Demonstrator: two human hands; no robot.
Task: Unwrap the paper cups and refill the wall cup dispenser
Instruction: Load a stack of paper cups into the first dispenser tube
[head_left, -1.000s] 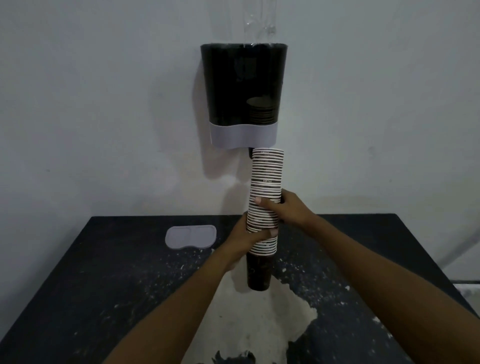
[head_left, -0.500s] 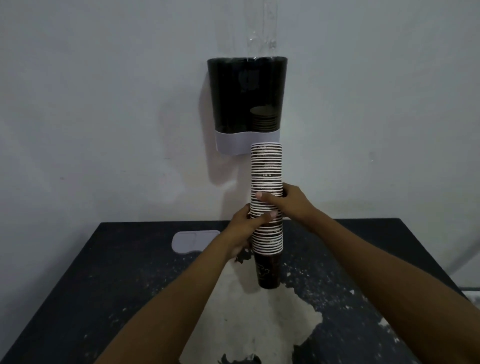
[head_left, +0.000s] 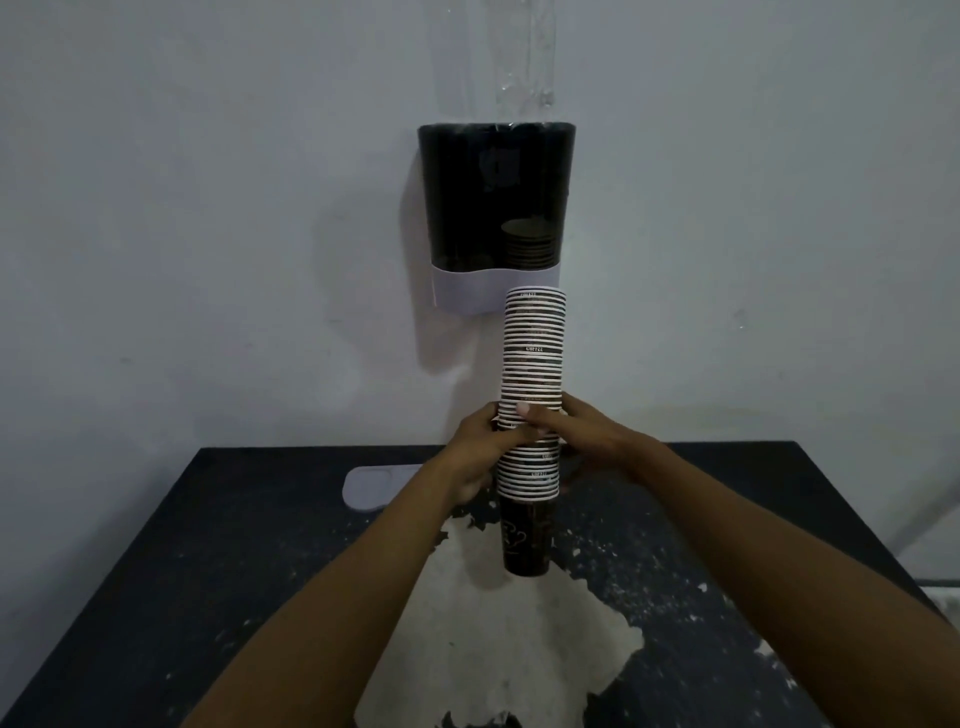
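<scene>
Left hand (head_left: 480, 449) and right hand (head_left: 582, 434) both wrap fingers round mid-part of tall cup stack (head_left: 531, 410), held upright, mouth down, above black table (head_left: 182, 571). Stack top overlaps lower right edge of wall dispenser (head_left: 496, 208), just under grey base band (head_left: 467, 291). Few cups visible inside dark tinted dispenser body, right side. Grey oval lid (head_left: 371, 486) lies far left on table. Tabletop worn, white patch (head_left: 498, 634) near centre. "COFFEE" printed upside down on cup bands. Clear plastic wrap (head_left: 524, 57) hangs on wall above dispenser.
</scene>
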